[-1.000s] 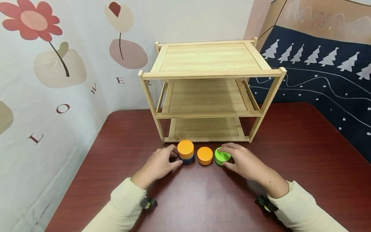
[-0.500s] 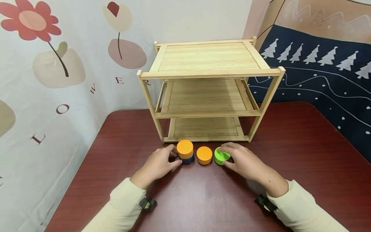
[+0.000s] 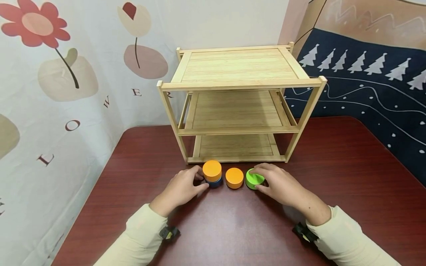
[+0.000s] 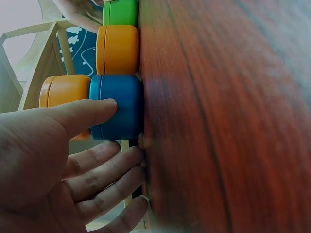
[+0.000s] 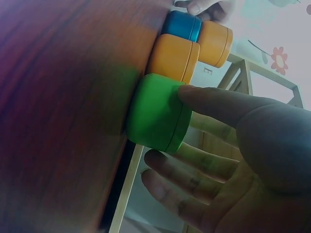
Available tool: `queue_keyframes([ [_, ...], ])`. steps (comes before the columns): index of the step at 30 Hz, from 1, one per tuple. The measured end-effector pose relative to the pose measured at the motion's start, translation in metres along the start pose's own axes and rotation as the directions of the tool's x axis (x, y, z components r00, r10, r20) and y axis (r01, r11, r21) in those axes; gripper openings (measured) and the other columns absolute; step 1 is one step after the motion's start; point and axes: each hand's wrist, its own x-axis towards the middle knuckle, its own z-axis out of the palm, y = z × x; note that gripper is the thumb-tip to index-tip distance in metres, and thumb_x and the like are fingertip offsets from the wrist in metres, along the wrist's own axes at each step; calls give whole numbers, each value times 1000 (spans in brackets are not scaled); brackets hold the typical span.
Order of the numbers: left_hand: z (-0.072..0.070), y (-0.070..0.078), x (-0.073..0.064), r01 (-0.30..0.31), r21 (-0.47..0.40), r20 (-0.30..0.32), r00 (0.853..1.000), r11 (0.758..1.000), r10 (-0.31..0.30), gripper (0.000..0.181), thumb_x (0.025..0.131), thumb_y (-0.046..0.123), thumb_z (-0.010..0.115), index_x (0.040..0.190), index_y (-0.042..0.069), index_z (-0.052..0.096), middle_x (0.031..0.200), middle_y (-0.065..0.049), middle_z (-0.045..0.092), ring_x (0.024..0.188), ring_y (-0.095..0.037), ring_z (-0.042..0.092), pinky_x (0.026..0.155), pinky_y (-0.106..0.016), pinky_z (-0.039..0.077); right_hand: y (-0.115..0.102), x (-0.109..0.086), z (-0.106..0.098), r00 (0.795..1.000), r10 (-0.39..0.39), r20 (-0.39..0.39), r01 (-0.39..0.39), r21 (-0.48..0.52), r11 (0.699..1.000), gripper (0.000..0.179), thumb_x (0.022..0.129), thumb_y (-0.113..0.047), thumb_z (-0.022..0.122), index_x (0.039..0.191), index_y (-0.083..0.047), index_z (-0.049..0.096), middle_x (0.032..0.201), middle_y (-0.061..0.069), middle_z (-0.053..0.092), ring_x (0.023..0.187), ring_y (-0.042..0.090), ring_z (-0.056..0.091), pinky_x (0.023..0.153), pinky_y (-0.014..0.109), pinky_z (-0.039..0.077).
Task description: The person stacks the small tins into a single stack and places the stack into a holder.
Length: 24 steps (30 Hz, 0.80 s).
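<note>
Head view shows the left hand (image 3: 181, 188) with its fingers bent round the blue cylinder (image 3: 214, 183), perhaps because holding the base steadies the upper orange cylinder (image 3: 212, 169) resting on it. The right hand's (image 3: 281, 184) fingers curl about the green cylinder (image 3: 252, 181), probably to stop it sliding on the bench (image 3: 233, 229). Between them the single orange cylinder (image 3: 234, 178) stands untouched, all in front of the wooden rack (image 3: 246, 66), likely for easy reach.

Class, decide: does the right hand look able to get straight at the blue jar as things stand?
Probably not: between the right hand and the blue jar stand the green jar and an orange jar, while a second orange jar tops the blue one.
</note>
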Motion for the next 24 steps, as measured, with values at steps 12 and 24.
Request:
queue_keyframes([
  [12,1,-1,1,-9,2,0,1000,1000,9,30,86,32,79,107,17,65,100,2,74,98,-17,70,88,-43,54,-1,-1,-2,1000,1,0,-1,-10,1000,37,82,-13,82,117,-11,71,121,11,69,110,27,66,90,46,56],
  [24,1,-1,2,2,5,6,1000,1000,-2,32,86,32,79,110,16,65,101,3,74,99,-17,70,88,-44,54,-5,-1,-6,1000,3,5,-2,-37,999,37,83,-15,82,119,-12,70,122,12,68,108,28,66,86,46,57],
])
